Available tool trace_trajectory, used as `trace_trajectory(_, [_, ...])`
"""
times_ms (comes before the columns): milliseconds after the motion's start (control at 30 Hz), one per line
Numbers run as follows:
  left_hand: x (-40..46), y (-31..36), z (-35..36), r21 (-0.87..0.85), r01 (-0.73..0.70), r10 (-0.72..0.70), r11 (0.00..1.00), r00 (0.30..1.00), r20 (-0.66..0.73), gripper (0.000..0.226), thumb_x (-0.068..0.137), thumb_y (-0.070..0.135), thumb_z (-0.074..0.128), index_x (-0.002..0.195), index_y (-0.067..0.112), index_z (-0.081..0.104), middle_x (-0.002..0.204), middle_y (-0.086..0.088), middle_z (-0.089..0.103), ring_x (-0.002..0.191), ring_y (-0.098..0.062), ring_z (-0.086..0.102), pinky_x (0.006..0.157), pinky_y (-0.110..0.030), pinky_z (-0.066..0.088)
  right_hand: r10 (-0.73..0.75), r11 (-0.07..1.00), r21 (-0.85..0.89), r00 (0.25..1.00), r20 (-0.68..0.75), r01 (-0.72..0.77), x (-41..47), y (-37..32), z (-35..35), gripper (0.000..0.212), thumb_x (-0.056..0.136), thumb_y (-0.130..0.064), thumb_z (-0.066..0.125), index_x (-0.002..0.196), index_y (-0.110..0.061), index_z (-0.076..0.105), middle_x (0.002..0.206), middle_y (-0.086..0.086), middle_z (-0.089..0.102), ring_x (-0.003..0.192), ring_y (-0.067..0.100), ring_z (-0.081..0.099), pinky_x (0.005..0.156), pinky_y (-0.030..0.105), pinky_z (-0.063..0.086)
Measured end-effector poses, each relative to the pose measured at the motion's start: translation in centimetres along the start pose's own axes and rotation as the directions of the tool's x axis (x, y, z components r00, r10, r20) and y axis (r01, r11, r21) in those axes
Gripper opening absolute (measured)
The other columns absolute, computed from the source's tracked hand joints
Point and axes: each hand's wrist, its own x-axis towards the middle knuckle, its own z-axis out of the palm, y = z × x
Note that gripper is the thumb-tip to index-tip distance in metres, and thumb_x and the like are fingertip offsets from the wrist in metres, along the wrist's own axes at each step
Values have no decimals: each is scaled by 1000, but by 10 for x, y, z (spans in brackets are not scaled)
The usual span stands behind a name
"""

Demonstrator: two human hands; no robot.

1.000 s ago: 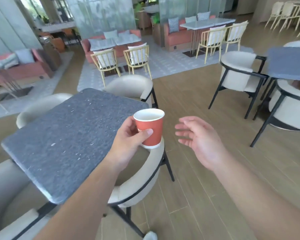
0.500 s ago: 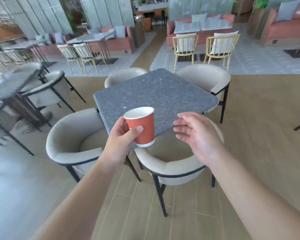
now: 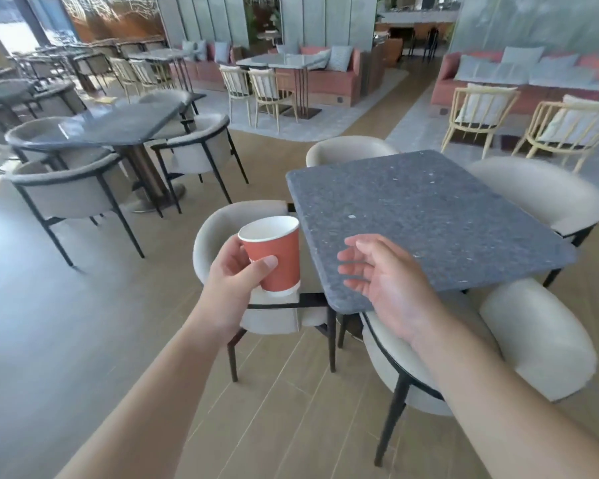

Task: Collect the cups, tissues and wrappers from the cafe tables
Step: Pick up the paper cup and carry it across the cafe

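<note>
My left hand [image 3: 237, 276] is holding the cup [image 3: 274, 254], with the thumb across the front of its red wall and the other fingers curled behind, and the cup is upright in the air, just beside the near left corner of the grey table [image 3: 429, 216] and above the seat of a cream chair [image 3: 215, 233]. My right hand [image 3: 384, 274] is free, its fingers relaxed and a little spread, and it hovers over the near edge of the same table without touching it. On this table top I see no tissue and no wrapper, only pale specks in the stone, so I judge that the step in hand is to carry the cup onward and to look for the next table with rubbish. To do it well I would keep the cup level, because I cannot tell from this angle if some liquid is left at the bottom, and I would hold it firmly but without squeezing the thin paper wall. The other table [image 3: 118, 124] further to the left is in strong glare, so perhaps something small lies there; I would check it from nearer. The free hand should stay ready for picking, and I should pass between the chairs without knocking them.
</note>
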Motion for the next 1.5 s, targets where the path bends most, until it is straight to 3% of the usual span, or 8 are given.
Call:
trace_trajectory(167, [11, 11, -119, 11, -30, 31, 999, 994, -108, 51, 72, 36, 77, 122, 29, 67, 113, 1, 74, 106, -18, 68, 87, -34, 55, 6, 1000, -23, 996, 92, -4, 45, 26, 113, 23, 79, -29, 59, 95, -15, 67, 84, 3, 71, 74, 16, 66, 60, 25, 52])
trace_trajectory(367, [4, 27, -239, 16, -60, 62, 998, 966, -252, 58, 72, 35, 75, 126, 18, 62, 108, 2, 74, 101, -17, 69, 82, -29, 56, 68, 998, -32, 971, 228, -62, 78, 71, 234, 15, 92, -21, 55, 95, -15, 68, 84, 5, 70, 75, 17, 65, 62, 26, 52])
trace_trajectory(533, [-3, 31, -316, 52, -48, 64, 997, 925, -374, 52, 67, 37, 75, 117, 28, 66, 101, 8, 74, 94, -12, 69, 76, -23, 54, 111, 994, -35, 930, 352, -105, 103, 92, 311, 15, 88, -23, 57, 96, -14, 66, 83, 5, 68, 74, 16, 64, 65, 27, 51])
trace_trajectory(733, [11, 25, -383, 67, -22, 52, 997, 876, -480, 56, 66, 38, 76, 119, 25, 65, 102, 6, 73, 96, -13, 67, 79, -24, 53, 175, 984, -89, 889, 423, -152, 145, 124, 370, 15, 95, -18, 51, 97, -14, 65, 81, 2, 69, 75, 16, 65, 66, 29, 49])
trace_trajectory(933, [49, 24, -447, 112, -3, 67, 994, 819, -571, 61, 68, 37, 76, 125, 18, 64, 105, 3, 71, 95, -15, 66, 77, -23, 52, 241, 970, -100, 818, 523, -222, 212, 157, 441, 23, 81, -27, 56, 97, -15, 66, 82, 3, 70, 76, 17, 66, 65, 28, 51])
trace_trajectory(1033, [77, 25, -478, 136, 7, 79, 991, 787, -612, 58, 69, 36, 75, 123, 19, 64, 101, 6, 71, 92, -13, 65, 74, -22, 51, 252, 966, -99, 783, 569, -239, 254, 168, 484, 16, 90, -20, 54, 98, -12, 64, 80, 3, 70, 73, 17, 64, 66, 28, 50])
trace_trajectory(1267, [169, 36, -545, 159, 21, 96, 987, 718, -690, 46, 68, 37, 76, 113, 32, 70, 101, 9, 73, 95, -12, 66, 81, -28, 51, 254, 961, -93, 707, 660, -259, 355, 171, 571, 16, 93, -17, 51, 100, -11, 64, 83, 4, 69, 74, 16, 64, 64, 27, 50])
trace_trajectory(1500, [201, 37, -618, 152, 49, 87, 987, 632, -770, 51, 67, 38, 77, 116, 27, 69, 102, 7, 73, 96, -14, 66, 88, -38, 49, 304, 944, -138, 634, 711, -298, 408, 190, 651, 18, 95, -15, 48, 105, -7, 62, 83, 6, 68, 73, 17, 63, 67, 31, 48])
